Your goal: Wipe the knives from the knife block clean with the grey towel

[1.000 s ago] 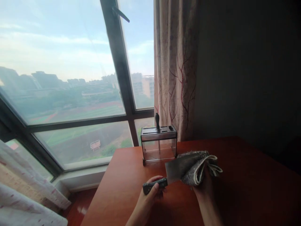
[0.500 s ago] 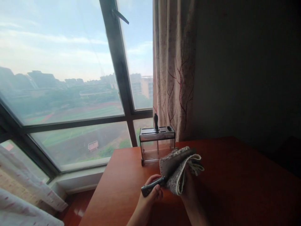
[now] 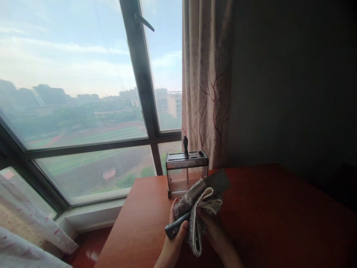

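Cleaver (image 3: pixel 196 191) in left grip (image 3: pixel 175 240), blade (image 3: pixel 218 181) partly within cloth (image 3: pixel 195 227)

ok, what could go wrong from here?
The right hand holds a shaggy grey cloth folded around a broad grey metal cleaver blade; the edge could cut through. The blade's bare end sticks out past the cloth, so a swing might hit the clear, metal-topped knife block close behind.

Speckled grey cloth (image 3: pixel 194 227), black knife handle (image 3: pixel 175 226), reddish-brown table (image 3: pixel 142 212), red-branch-patterned curtain (image 3: pixel 208 82)
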Demonstrator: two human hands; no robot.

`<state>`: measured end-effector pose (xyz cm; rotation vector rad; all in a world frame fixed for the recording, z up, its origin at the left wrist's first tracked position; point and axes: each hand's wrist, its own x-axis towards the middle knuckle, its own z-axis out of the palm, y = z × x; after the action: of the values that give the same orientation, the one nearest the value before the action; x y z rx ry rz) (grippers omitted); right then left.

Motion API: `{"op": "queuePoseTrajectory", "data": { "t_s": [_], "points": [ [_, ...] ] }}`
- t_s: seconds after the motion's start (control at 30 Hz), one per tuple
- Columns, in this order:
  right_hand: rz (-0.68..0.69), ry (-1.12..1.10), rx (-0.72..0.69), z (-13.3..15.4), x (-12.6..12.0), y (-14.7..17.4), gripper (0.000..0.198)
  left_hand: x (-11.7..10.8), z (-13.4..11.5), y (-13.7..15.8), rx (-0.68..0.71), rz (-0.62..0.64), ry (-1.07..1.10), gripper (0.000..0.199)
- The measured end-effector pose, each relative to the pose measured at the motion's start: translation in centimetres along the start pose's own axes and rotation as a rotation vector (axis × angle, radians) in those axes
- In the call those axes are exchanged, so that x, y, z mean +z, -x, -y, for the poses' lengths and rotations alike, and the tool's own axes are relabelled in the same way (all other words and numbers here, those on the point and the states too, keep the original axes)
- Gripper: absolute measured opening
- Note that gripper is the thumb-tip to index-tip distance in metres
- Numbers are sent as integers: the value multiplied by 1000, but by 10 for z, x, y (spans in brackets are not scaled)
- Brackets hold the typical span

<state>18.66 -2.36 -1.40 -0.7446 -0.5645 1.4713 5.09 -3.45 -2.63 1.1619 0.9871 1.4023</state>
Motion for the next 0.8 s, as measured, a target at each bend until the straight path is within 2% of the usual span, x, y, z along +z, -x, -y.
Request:
{"op": "queuePoseTrajectory", "data": {
  "t_s": [0.17, 0.3, 0.4, 0.53, 0.67, 0.8],
  "points": [
    [-32, 154, -85, 18, 1, 1, 41, -2, -4, -2, 26, 7, 44, 63],
    [-140, 155, -153, 21, -8, -4, 44, -8, 4, -6, 31, 41, -14, 64],
    [-215, 41, -114, 19, -20, -12, 47, -12, 10, -9, 36, 53, -17, 67],
    [-295, -202, -96, 24, -36, -21, 47, -12, 6, -6, -13, 37, -44, 66],
    [-251, -418, -113, 39, -49, -26, 37, -5, 2, 3, -31, 70, -58, 68],
    [-237, -369, -144, 44, -48, -24, 39, 3, 13, 5, -47, 155, -3, 69]
  ]
}}
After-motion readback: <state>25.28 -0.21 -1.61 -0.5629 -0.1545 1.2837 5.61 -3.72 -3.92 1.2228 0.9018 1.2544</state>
